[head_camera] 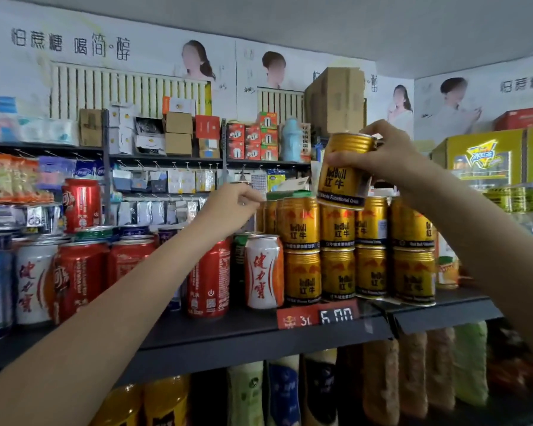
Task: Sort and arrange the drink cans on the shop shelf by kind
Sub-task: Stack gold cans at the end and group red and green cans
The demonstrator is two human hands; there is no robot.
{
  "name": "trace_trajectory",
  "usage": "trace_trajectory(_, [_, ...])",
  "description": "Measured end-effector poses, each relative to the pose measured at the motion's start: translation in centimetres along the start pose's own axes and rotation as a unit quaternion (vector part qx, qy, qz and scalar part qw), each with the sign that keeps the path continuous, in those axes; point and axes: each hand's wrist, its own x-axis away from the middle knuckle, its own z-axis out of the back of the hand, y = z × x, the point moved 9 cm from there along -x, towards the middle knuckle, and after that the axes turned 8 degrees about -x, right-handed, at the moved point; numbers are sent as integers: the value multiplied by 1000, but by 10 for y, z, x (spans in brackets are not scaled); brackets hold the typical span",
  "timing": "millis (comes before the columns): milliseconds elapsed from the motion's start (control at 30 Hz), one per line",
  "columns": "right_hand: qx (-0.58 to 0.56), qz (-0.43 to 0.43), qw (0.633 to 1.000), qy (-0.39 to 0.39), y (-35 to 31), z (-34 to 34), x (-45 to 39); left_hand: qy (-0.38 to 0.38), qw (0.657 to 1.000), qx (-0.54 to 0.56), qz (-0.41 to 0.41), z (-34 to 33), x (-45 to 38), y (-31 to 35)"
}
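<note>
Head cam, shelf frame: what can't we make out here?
- Left hand: fingertips hidden behind the gold cans' edge; whether it holds anything is unclear.
- Held gold can: whether it rests on the stack or hovers is unclear; the right hand covers its side.
- Price tag: digits blurred.
- Cans behind the left forearm: hidden.
- Lower-shelf bottles: labels blurred.

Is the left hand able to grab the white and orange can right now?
Probably yes. The left hand hovers just above the white and orange can, which stands at the shelf front with its top uncovered. The hand looks to hold nothing, though its fingertips are hard to see.
</note>
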Motion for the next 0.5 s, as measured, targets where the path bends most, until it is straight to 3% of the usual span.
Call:
trace_trajectory(133, [-32, 15, 998, 43, 2, 16, -6, -23, 999, -46, -18, -19, -2, 3])
trace_trajectory(300, [-28, 34, 997, 69, 6, 26, -7, 22, 998, 21, -62, -23, -9, 31])
trace_trajectory(500, [-36, 48, 986, 156, 13, 80, -6, 52, 988, -17, -145, -53, -9, 81])
